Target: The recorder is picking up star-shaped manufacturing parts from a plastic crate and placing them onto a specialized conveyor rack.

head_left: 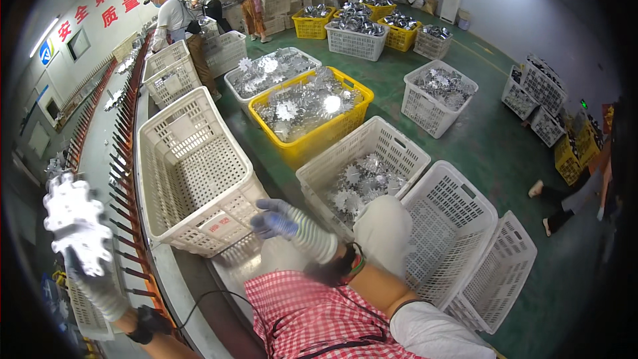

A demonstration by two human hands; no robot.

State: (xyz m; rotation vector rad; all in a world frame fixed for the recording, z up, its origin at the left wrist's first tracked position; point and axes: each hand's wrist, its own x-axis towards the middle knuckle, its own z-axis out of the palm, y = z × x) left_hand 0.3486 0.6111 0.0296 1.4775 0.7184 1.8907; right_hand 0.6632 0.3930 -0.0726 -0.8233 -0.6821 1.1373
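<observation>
My left hand [100, 286], in a grey-and-white glove, is raised at the far left beside the conveyor. It is closed on a few bright, toothed metal discs [74, 219], blurred and glaring, which hide most of its fingers. Over my lap is my right hand [282, 223], gloved too, with nothing visible in it and its fingers loosely apart. It is nearest to the corner of a large white plastic crate [222, 223] that has no discs in view. On its other side, a white crate [312, 176] holds a pile of toothed metal discs [365, 183].
The conveyor [169, 279] curves along the left, edged with dark upright pins [123, 189]. A yellow crate [299, 149] full of discs stands ahead; white crates [495, 279] lie at right. Several people work at the back; another person's legs [561, 206] show far right.
</observation>
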